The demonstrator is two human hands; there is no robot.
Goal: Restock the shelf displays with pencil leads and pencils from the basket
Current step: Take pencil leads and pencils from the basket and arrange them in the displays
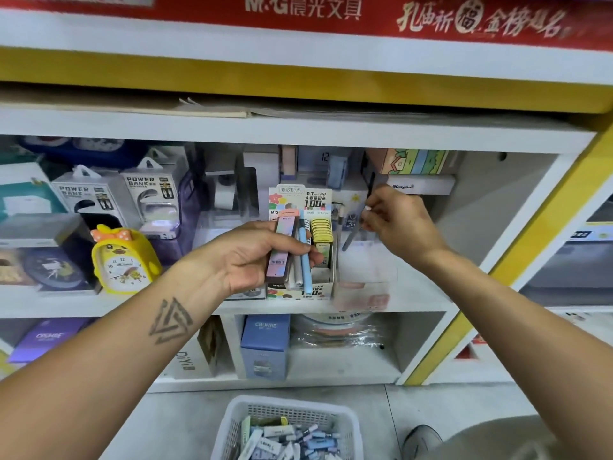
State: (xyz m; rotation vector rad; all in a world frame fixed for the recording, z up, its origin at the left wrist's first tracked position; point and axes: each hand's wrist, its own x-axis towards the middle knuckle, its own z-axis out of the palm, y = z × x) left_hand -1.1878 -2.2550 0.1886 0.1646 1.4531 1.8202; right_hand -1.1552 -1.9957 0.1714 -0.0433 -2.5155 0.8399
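So the left hand [262,257] grips upright lead cases [282,250]; the display box [323,247] sits just at 3 o'clock, while right-hand fingers [371,207] pinch a pencil [350,239].

The lead case [281,250] gripped in the left hand [252,257] is pastel pink shading to lilac, with a light blue pencil [304,257] beside it. Yellow lead cases [321,230] fill the white display box [300,200]. The alarm clock [124,260] at left is yellow with an orange polka-dot bow; the near basket [288,426] is white mesh.
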